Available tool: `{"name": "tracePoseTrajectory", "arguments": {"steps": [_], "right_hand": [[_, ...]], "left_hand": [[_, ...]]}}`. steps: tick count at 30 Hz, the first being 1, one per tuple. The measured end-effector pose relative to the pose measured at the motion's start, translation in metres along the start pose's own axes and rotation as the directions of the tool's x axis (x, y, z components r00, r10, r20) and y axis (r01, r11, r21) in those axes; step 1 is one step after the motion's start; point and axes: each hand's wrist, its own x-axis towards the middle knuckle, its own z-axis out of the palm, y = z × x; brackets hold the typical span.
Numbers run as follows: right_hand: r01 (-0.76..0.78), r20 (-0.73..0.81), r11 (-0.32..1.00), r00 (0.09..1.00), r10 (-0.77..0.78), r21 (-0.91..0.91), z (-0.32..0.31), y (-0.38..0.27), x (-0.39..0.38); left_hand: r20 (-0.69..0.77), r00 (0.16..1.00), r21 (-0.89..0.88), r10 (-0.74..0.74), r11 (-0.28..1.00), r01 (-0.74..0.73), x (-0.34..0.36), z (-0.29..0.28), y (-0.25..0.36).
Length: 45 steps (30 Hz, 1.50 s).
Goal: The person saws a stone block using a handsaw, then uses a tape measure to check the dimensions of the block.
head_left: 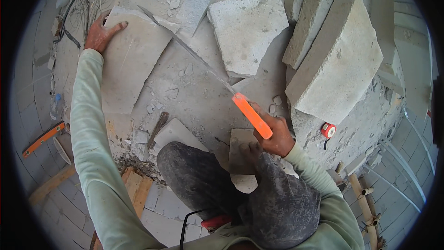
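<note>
Both arms wear long sleeves of pale mint-green cloth, loose and softly creased, each running down to a plain cuff at the wrist. The left grip (99,34) and the right grip (276,135) are bare, with no gloves, rings or watch showing. Below the right grip, the legs are clad in dark grey trousers, mottled and streaked all over with pale dust.

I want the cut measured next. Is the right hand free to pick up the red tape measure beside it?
Probably not yet: the right hand grips the orange-handled saw. The tape measure lies close, with nothing between.
</note>
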Motion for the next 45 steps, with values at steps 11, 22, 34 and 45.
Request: {"name": "tracePoseTrajectory", "arguments": {"steps": [11,22,34,45], "right_hand": [[-0.067,0.029,0.998,0.997,0.067,0.018,0.004,-0.016,0.016],[-0.026,0.004,0.999,1.0,0.026,0.04,0.01,-0.005,0.02],[-0.01,-0.008,1.0,1.0,0.01,0.017,-0.001,0.0,-0.017],[-0.063,-0.03,0.998,0.998,0.063,-0.01,-0.015,-0.003,-0.033]], "left_hand": [[0.029,1.0,0.014,-0.013,1.0,0.012,-0.002,0.0,0.0],[-0.018,1.0,0.066,-0.026,0.997,0.027,-0.007,0.003,0.0],[0.008,1.0,0.019,-0.011,1.0,0.011,-0.008,-0.006,0.006],[-0.006,0.999,0.019,-0.045,0.999,0.045,-0.019,-0.008,0.026]]}}
